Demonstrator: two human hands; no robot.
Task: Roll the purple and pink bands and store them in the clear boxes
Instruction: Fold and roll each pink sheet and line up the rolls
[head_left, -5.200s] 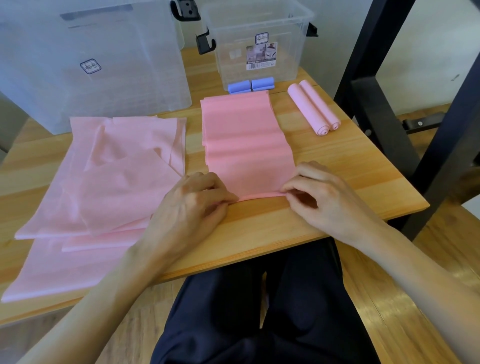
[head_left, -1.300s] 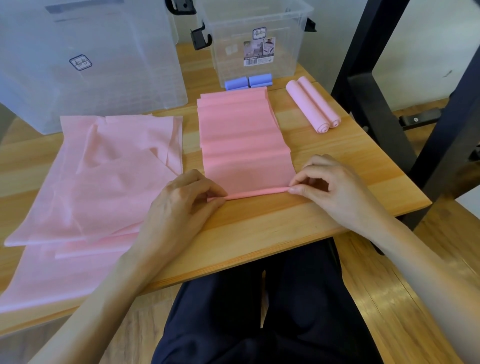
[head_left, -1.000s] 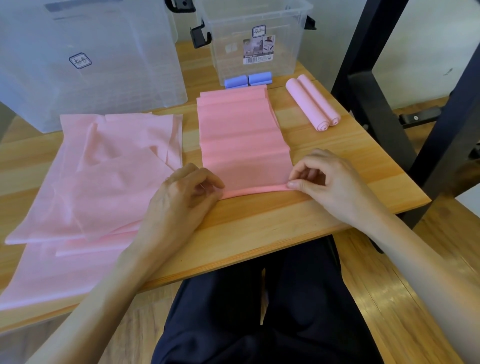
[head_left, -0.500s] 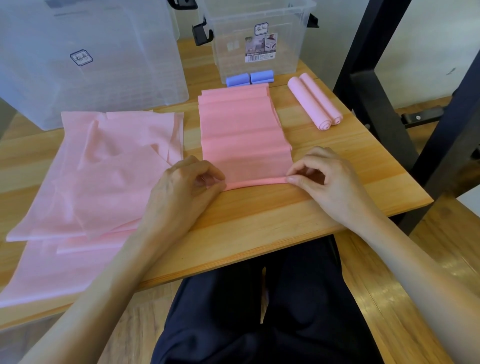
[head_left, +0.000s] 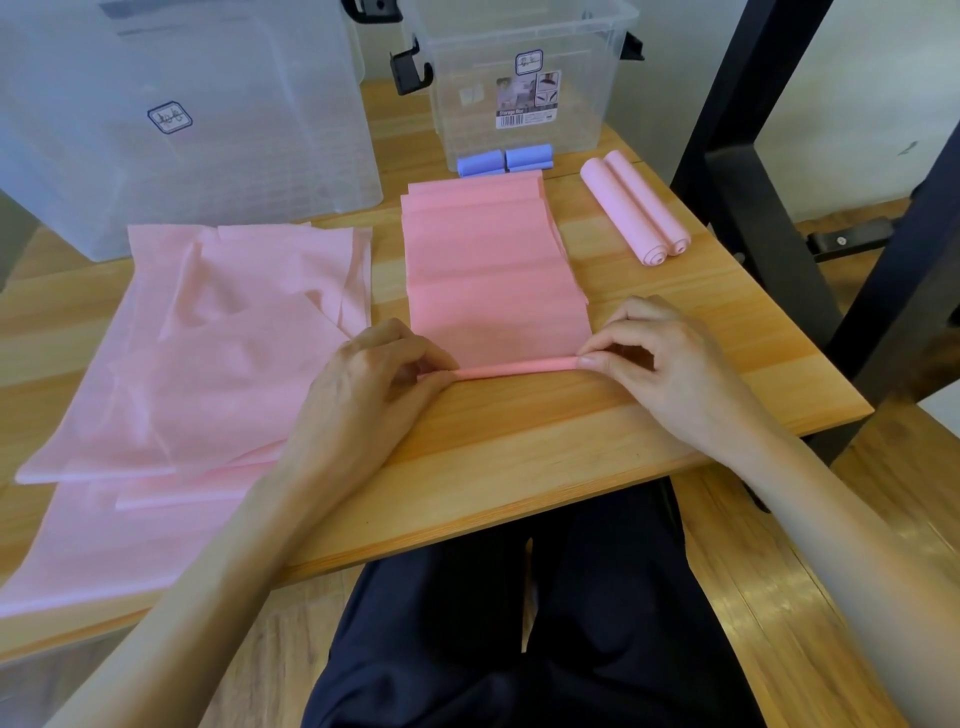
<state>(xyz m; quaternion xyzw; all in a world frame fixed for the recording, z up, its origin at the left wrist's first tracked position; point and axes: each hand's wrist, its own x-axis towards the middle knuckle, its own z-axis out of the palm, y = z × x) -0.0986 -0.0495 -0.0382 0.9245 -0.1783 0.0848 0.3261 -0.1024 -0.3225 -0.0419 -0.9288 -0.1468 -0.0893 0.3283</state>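
Pink band (head_left: 493, 291), centre frame: thin, limp, light. Rolled edge pinched at both ends by left hand (head_left: 374, 379) and right hand (head_left: 654, 364); best gripped there.

Pink bands (head_left: 493, 280), purple rolls (head_left: 503, 160), dark trousers (head_left: 519, 623), light wooden table (head_left: 519, 441)

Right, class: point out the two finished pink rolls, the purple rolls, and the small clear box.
finished pink rolls (head_left: 631, 208), head view, middle of the pair
purple rolls (head_left: 504, 159), head view, where they meet
small clear box (head_left: 582, 67), head view, front wall
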